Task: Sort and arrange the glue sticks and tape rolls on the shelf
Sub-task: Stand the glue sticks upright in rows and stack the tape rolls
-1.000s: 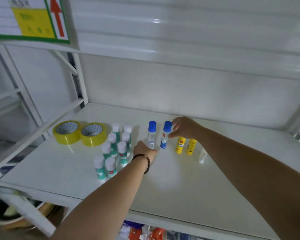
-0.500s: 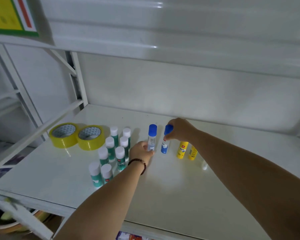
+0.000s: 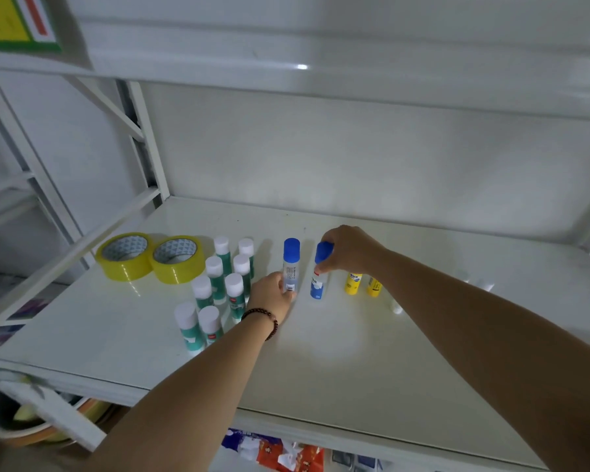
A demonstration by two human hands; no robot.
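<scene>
Two blue-capped glue sticks stand upright mid-shelf. My left hand [image 3: 272, 295] grips the base of the left blue-capped stick [image 3: 291, 258]. My right hand [image 3: 349, 248] pinches the cap of the right blue-capped stick [image 3: 319, 287]. Several green-and-white glue sticks [image 3: 216, 287] stand in two rows left of my left hand. Two yellow tape rolls [image 3: 150, 255] lie flat side by side at the far left. Two small yellow glue sticks [image 3: 353, 283] stand under my right wrist, partly hidden. A small white item [image 3: 397, 308] shows beside my right forearm.
The white shelf board [image 3: 338, 362] has a front edge near me and a white back wall. A slanted metal brace [image 3: 82, 243] borders the left side. An upper shelf [image 3: 321, 73] overhangs. Coloured packs [image 3: 273, 453] lie on the level below.
The view shifted slightly. My left hand moved up against the left blue-capped stick and took hold of its base. My right hand stayed on the right stick's cap.
</scene>
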